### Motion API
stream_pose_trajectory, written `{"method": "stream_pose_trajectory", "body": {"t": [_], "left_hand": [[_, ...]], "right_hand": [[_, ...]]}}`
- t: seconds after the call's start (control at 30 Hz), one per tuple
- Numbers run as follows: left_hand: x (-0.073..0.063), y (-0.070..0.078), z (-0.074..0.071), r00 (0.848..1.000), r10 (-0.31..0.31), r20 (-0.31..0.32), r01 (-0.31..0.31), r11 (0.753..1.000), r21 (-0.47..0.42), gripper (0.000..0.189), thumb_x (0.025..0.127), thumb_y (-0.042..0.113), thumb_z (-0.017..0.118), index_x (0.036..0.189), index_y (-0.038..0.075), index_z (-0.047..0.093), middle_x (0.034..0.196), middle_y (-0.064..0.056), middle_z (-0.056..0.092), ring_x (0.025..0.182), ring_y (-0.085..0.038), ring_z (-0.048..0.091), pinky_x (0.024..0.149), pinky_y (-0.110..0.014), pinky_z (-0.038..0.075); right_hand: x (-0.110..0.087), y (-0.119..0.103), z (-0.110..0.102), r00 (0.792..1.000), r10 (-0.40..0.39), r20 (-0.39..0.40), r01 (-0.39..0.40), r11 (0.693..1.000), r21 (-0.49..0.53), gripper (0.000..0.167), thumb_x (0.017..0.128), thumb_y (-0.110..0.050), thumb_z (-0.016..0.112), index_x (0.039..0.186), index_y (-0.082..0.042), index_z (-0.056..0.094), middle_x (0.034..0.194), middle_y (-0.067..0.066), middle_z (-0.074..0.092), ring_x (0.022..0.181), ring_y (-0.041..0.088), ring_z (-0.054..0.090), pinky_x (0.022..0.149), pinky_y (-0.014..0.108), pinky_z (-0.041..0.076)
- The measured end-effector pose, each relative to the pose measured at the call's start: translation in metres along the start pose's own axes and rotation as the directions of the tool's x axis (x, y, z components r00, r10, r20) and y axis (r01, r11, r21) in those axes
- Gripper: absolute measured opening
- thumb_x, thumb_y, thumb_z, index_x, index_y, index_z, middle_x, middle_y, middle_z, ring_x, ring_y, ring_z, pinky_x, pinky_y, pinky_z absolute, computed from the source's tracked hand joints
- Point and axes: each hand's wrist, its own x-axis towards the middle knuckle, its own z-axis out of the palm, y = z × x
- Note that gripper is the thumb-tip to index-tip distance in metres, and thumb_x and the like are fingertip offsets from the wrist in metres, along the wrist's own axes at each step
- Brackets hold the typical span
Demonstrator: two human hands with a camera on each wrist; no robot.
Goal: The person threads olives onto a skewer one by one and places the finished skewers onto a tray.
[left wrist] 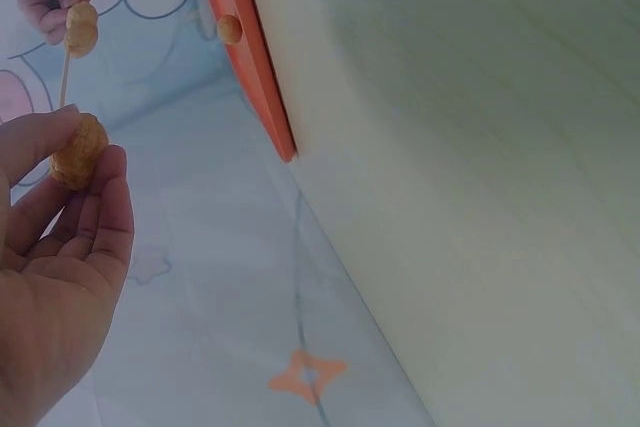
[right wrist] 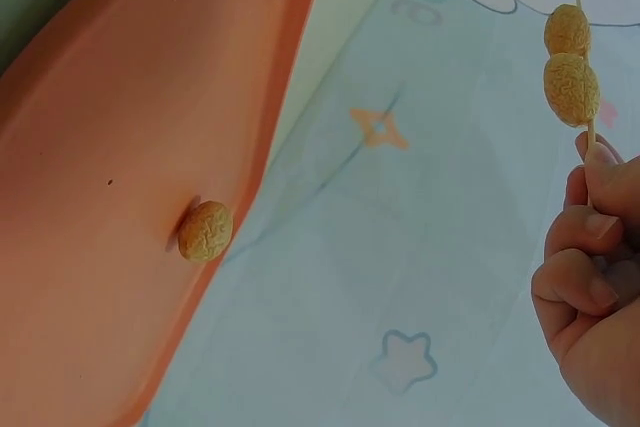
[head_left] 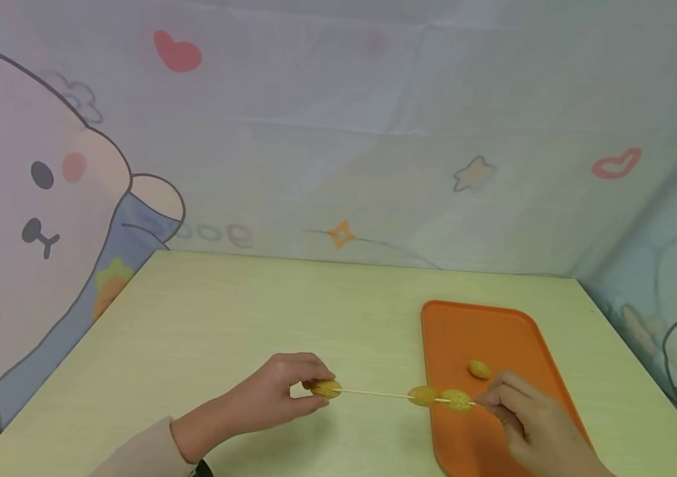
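Observation:
My left hand (head_left: 267, 397) pinches an oval, golden-brown wrinkled ball (head_left: 329, 389) between thumb and fingers, at the far left end of a thin wooden skewer (head_left: 374, 393). Two similar balls (head_left: 424, 396) (right wrist: 573, 90) are threaded side by side near the skewer's right end. Just beyond them, the thumb and fingertips of my right hand (head_left: 532, 424) pinch the bare end of the stick. The skewer is held roughly level above the table and the tray's left edge. In the left wrist view the pinched ball (left wrist: 80, 152) partly shows between thumb and fingers.
An orange tray (head_left: 464, 331) lies on the right of the pale wooden table (head_left: 255, 311). One loose ball (head_left: 479, 370) rests in it, just beyond my right hand. A printed cloth (head_left: 314, 132) with cartoon figures hangs behind the table.

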Motion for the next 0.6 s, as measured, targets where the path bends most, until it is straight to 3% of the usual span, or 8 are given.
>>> {"method": "stream_pose_trajectory", "body": {"t": [0.23, 0.6], "left_hand": [[0.0027, 0.0048, 0.001, 0.999, -0.034, 0.027, 0.035, 0.999, -0.022, 0.015, 0.085, 0.0, 0.07, 0.1, 0.003, 0.07, 0.093, -0.002, 0.065, 0.083, -0.007, 0.06, 0.073, -0.019, 0.054], [0.0064, 0.0033, 0.0054, 0.999, -0.022, 0.041, 0.023, 1.0, -0.012, 0.016, 0.085, 0.001, 0.071, 0.102, 0.002, 0.07, 0.096, -0.003, 0.065, 0.083, -0.006, 0.061, 0.07, -0.016, 0.052]], "right_hand": [[-0.0001, -0.0009, 0.0005, 1.0, -0.013, -0.005, 0.013, 1.0, 0.021, 0.037, 0.103, -0.029, 0.036, 0.087, -0.014, 0.065, 0.086, -0.01, 0.05, 0.065, -0.004, 0.041, 0.056, 0.005, 0.036], [0.0001, -0.0018, 0.0025, 1.0, 0.012, -0.005, -0.012, 1.0, 0.01, 0.039, 0.103, -0.032, 0.033, 0.087, -0.015, 0.063, 0.087, -0.011, 0.052, 0.066, -0.002, 0.047, 0.058, 0.006, 0.039]]}}
